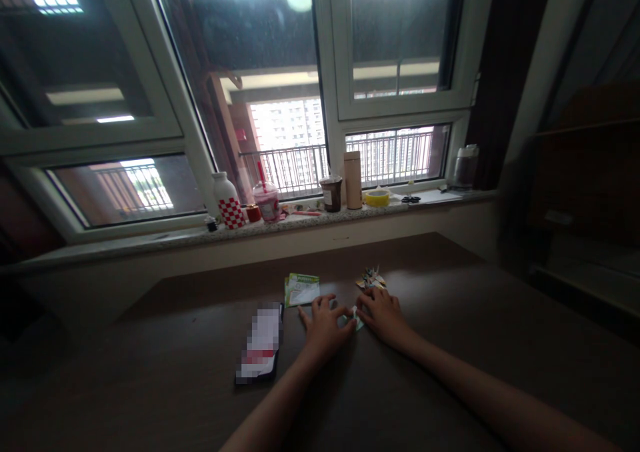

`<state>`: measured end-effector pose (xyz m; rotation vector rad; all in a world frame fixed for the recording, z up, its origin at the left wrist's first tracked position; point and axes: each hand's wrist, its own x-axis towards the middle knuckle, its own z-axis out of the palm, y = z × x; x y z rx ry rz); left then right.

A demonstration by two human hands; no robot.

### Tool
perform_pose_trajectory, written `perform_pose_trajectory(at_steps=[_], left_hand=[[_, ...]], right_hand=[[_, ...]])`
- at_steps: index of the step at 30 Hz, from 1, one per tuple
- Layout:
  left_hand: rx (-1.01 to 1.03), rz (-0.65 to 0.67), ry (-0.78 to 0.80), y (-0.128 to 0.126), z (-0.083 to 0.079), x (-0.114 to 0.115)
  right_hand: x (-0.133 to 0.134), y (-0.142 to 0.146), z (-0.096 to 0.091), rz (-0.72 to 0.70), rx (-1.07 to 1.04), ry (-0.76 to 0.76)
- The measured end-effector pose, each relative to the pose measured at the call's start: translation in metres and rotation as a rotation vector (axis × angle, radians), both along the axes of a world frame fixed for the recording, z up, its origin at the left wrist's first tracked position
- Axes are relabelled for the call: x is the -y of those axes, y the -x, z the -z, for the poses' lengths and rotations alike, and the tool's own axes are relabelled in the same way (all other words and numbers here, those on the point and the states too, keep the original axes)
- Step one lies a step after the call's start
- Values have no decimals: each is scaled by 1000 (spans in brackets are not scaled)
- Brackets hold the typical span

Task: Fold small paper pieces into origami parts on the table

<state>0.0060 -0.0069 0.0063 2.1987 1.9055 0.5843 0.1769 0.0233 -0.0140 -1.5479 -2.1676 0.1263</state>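
Note:
Both of my hands rest on a dark wooden table (450, 345), close together. My left hand (324, 325) and my right hand (383, 313) pinch a small piece of pale green paper (356, 319) between their fingertips, pressing it against the tabletop. The fingers of both hands are curled onto the paper. Just beyond my left hand lies a green and white paper packet (301, 289). A small folded paper figure (371, 279) with colourful print sits beyond my right hand.
A phone (260, 345) lies on the table left of my hands. The stone windowsill (150, 239) behind holds a red-checked bottle (227, 201), a pink drink cup (267, 202), a dark cup (331, 193), a tall tan flask (353, 179), a yellow tape roll (377, 197) and a jar (466, 165).

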Motion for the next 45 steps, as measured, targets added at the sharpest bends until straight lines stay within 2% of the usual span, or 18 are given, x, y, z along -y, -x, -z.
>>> perform_pose_trajectory(at_steps=[11,32,45], left_hand=[[-31,-13,-9,-4,0,-1],[-2,13,-63,-5,10,-1],[23,6,-73,-5,9,-1]], right_hand=[[2,0,-1,13,8,-3],[-4,-4,0,52,-71,26],[-7,-5,2,75,-93,39]])
